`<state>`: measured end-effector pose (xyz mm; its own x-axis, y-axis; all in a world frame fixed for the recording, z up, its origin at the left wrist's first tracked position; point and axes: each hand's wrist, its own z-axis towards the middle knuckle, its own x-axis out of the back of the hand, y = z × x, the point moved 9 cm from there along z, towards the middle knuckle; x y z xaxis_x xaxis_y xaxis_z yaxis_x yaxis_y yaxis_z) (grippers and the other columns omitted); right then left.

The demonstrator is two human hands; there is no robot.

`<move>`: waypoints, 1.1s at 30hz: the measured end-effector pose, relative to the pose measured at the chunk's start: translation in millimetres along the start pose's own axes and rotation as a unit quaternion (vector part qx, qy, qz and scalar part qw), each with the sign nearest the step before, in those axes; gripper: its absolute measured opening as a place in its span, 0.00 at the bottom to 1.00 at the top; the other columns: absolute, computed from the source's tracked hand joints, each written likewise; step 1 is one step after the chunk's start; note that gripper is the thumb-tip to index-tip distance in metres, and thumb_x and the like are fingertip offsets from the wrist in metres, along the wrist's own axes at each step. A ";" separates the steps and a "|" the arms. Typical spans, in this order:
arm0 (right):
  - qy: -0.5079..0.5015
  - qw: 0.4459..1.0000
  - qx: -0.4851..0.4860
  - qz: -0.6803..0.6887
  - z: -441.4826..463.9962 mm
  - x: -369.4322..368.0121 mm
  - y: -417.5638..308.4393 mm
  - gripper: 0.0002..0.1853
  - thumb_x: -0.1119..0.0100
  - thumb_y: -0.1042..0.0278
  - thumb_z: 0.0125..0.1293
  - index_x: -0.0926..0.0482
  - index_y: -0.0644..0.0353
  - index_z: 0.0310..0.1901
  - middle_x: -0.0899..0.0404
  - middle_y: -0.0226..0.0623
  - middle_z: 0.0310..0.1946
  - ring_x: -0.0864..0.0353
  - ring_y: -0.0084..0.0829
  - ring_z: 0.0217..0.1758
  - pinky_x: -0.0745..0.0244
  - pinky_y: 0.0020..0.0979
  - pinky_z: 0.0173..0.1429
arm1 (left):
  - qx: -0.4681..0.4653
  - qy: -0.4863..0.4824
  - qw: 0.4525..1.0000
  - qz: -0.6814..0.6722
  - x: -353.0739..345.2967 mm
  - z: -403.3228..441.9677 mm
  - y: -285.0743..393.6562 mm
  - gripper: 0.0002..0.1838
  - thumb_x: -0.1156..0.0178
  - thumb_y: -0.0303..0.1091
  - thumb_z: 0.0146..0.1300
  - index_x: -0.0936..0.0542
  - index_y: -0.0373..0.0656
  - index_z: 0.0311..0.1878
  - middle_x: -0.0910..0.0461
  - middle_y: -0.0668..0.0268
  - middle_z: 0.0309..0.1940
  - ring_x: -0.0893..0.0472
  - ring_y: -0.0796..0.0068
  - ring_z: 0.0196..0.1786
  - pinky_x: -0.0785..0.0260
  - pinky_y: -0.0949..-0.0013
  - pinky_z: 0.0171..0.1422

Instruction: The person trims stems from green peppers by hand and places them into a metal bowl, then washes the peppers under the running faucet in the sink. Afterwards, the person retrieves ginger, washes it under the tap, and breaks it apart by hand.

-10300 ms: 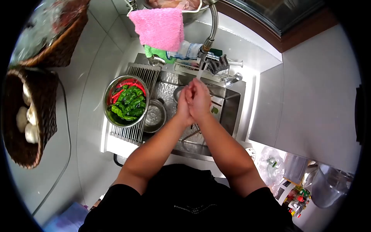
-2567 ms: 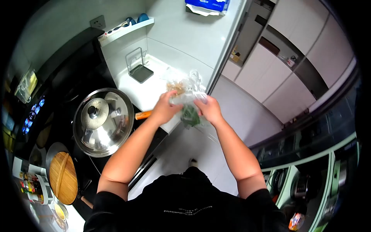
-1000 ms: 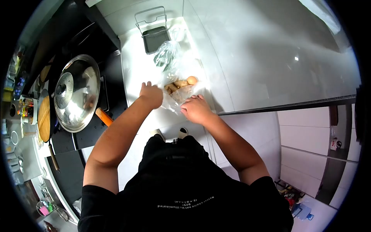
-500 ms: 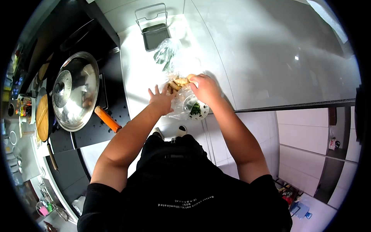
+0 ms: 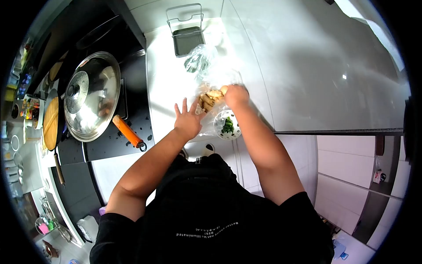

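Observation:
Several knobby tan pieces of ginger point(image 5: 210, 100) lie on a clear plastic bag point(image 5: 206, 121) on the white counter. My left hand point(image 5: 189, 122) rests at the near left side of the bag, fingers spread and nothing in its grasp. My right hand point(image 5: 237, 97) is closed at the right end of the pile, its fingertips against a pale ginger piece point(image 5: 224, 89); the far fingers are hidden. Below it, a white bowl with dark spots point(image 5: 234, 133) holds chopped greens point(image 5: 227, 125), and part of the bag overlaps its left rim.
Beyond the ginger lie a bunched clear bag with something green point(image 5: 198, 60) and a dark tray with a wire handle point(image 5: 188, 42). On the left, a lidded pan point(image 5: 90, 99) sits on the black stove, its orange handle point(image 5: 126, 130) pointing toward my left forearm.
The view has shifted, moving the counter items rightward in the picture. My right hand has curled more tightly by the ginger. My left hand stays spread near the bag.

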<state>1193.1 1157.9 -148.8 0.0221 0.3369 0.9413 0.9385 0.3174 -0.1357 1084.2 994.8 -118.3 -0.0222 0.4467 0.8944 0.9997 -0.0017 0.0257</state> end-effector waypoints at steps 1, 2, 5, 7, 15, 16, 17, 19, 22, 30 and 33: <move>-0.018 1.000 0.000 -0.015 -0.4 -3.9 -0.2 0.15 0.52 0.66 0.62 0.18 0.56 0.45 0.21 0.40 0.48 0.22 0.40 0.53 0.28 0.38 0.57 | 0.004 -0.023 1.000 -0.011 -0.8 -1.9 -0.1 0.32 0.39 0.47 0.59 0.34 0.68 0.68 0.62 0.60 0.77 0.61 0.35 0.75 0.60 0.28 0.70; 0.004 1.000 0.002 -0.023 -1.8 -2.2 -0.6 0.14 0.50 0.66 0.61 0.18 0.56 0.45 0.20 0.41 0.47 0.22 0.40 0.52 0.27 0.38 0.56 | 0.008 -0.046 0.999 -0.024 -0.9 -4.6 -0.3 0.31 0.41 0.46 0.61 0.35 0.67 0.69 0.64 0.60 0.77 0.62 0.35 0.75 0.62 0.28 0.71; 0.071 0.997 0.012 -0.022 -6.4 -0.7 -1.7 0.13 0.47 0.65 0.59 0.18 0.56 0.43 0.19 0.42 0.43 0.21 0.40 0.49 0.26 0.37 0.54 | 0.029 -0.071 0.996 -0.036 -19.0 -1.1 -7.7 0.32 0.41 0.48 0.60 0.35 0.70 0.69 0.66 0.59 0.77 0.63 0.33 0.75 0.61 0.26 0.70; 0.119 0.993 0.023 0.018 -9.0 6.6 -0.9 0.12 0.46 0.63 0.58 0.18 0.55 0.41 0.19 0.41 0.42 0.21 0.40 0.48 0.26 0.37 0.53 | 0.042 -0.088 0.995 -0.037 -20.4 0.4 -9.6 0.32 0.41 0.47 0.60 0.36 0.72 0.69 0.68 0.58 0.77 0.63 0.32 0.75 0.61 0.26 0.70; 0.034 0.995 0.065 0.070 -36.0 21.3 -23.7 0.10 0.44 0.58 0.62 0.19 0.54 0.32 0.20 0.39 0.40 0.21 0.40 0.46 0.27 0.41 0.48 | 0.046 -0.081 0.994 -0.051 -8.5 -3.2 -8.9 0.30 0.45 0.42 0.62 0.35 0.70 0.69 0.66 0.58 0.77 0.65 0.34 0.75 0.63 0.27 0.70; 0.003 0.997 0.047 0.068 -37.0 17.6 -22.1 0.10 0.43 0.58 0.62 0.20 0.55 0.31 0.20 0.38 0.39 0.21 0.40 0.45 0.27 0.41 0.48 | 0.043 -0.067 0.995 -0.057 -7.8 -3.6 -8.9 0.30 0.44 0.42 0.61 0.34 0.69 0.69 0.64 0.58 0.77 0.64 0.34 0.75 0.63 0.27 0.70; 0.019 0.995 0.058 0.083 -36.6 17.7 -22.7 0.10 0.42 0.58 0.62 0.19 0.54 0.31 0.20 0.39 0.39 0.21 0.41 0.46 0.28 0.41 0.48 | 0.047 -0.055 0.997 -0.039 -9.0 -0.8 -11.2 0.29 0.43 0.43 0.61 0.33 0.70 0.68 0.63 0.58 0.77 0.63 0.35 0.75 0.62 0.27 0.70; 0.050 0.989 0.081 0.110 -34.3 8.1 -22.4 0.09 0.41 0.59 0.61 0.19 0.54 0.31 0.21 0.39 0.40 0.22 0.42 0.48 0.29 0.41 0.50 | 0.057 -0.034 0.998 -0.007 -12.7 4.4 -13.9 0.29 0.39 0.45 0.59 0.30 0.70 0.65 0.60 0.59 0.77 0.60 0.36 0.75 0.60 0.28 0.70; 0.144 0.959 0.214 0.118 -45.8 9.7 -44.3 0.08 0.39 0.59 0.60 0.17 0.52 0.32 0.22 0.38 0.42 0.27 0.41 0.54 0.33 0.41 0.55 | 0.067 -0.041 0.997 0.010 -19.8 5.7 -12.8 0.28 0.39 0.45 0.59 0.29 0.71 0.65 0.59 0.60 0.77 0.59 0.37 0.75 0.61 0.28 0.71; 0.042 0.972 0.229 -0.019 -78.7 8.9 -38.8 0.07 0.36 0.58 0.56 0.16 0.49 0.33 0.23 0.32 0.46 0.31 0.35 0.58 0.40 0.40 0.61 | 0.079 -0.049 0.994 -0.055 -34.1 -10.2 -8.4 0.29 0.54 0.32 0.63 0.33 0.68 0.68 0.69 0.58 0.77 0.66 0.35 0.75 0.70 0.25 0.70; 0.009 0.973 0.229 -0.016 -86.1 8.3 -35.1 0.11 0.37 0.57 0.57 0.16 0.49 0.39 0.24 0.35 0.50 0.31 0.37 0.58 0.39 0.41 0.61 | 0.087 -0.026 0.993 -0.071 -43.4 -11.7 -8.6 0.29 0.52 0.33 0.63 0.33 0.68 0.68 0.70 0.57 0.77 0.65 0.34 0.75 0.68 0.26 0.70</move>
<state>1190.0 1073.3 -109.7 0.0042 0.3065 0.9519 0.6869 0.6909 -0.2255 1076.4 964.9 -152.1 -0.1664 0.4776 0.8627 0.9737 0.2176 0.0674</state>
